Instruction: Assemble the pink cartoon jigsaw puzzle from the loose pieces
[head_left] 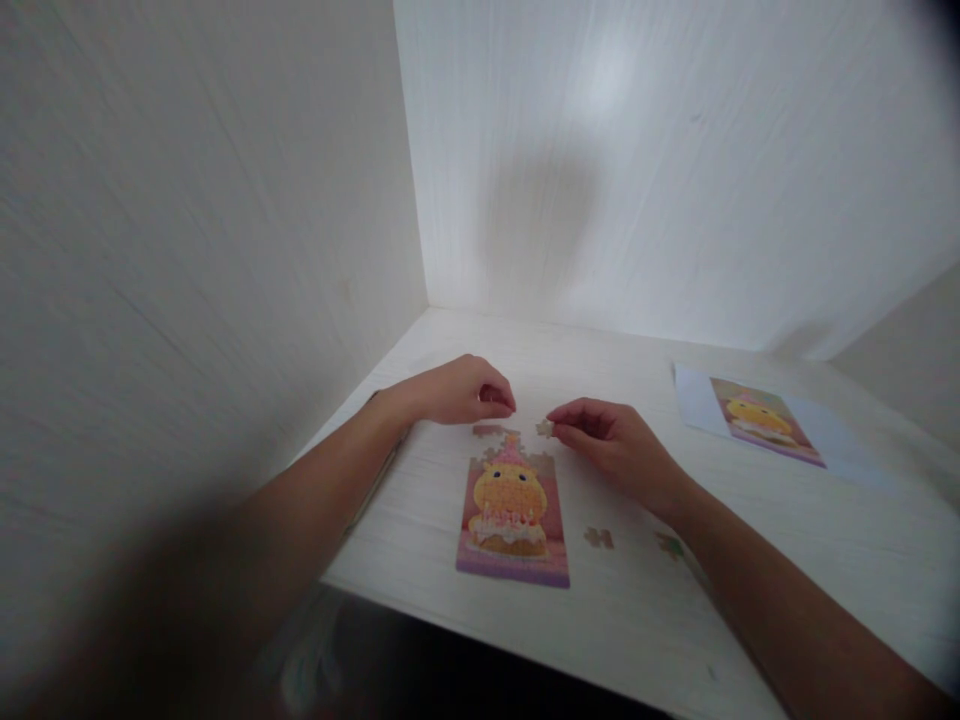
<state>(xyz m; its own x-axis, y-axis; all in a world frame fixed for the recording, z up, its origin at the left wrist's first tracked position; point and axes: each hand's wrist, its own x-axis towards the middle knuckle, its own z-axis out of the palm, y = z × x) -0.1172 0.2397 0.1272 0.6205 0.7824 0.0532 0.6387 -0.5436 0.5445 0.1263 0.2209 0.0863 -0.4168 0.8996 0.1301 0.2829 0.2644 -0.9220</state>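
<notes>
Nearest to you, two loose cardboard puzzle pieces (598, 537) lie on the pale wood-grain table (787, 560), just right of the puzzle and close to your right forearm. Beside them lies the nearly finished rectangular jigsaw puzzle with a yellow chick on a pink ground (512, 515). Its long axis runs away from you, and the picture stands upright toward you, the chick's hat at the far end.

Only the top edge looks unfinished, so you seem to be at the last pieces. Your right hand (619, 445) pinches a small pale puzzle piece (544, 428) in its fingertips, just above the top right corner. I think the next move needs a small turn of the piece until its tabs match the gap, then a gentle press.

Your left hand (457, 390) is loosely curled near the top left corner; whether it grips something, I cannot tell.

Farther right lies a printed reference sheet with the same chick picture (757, 415).
</notes>
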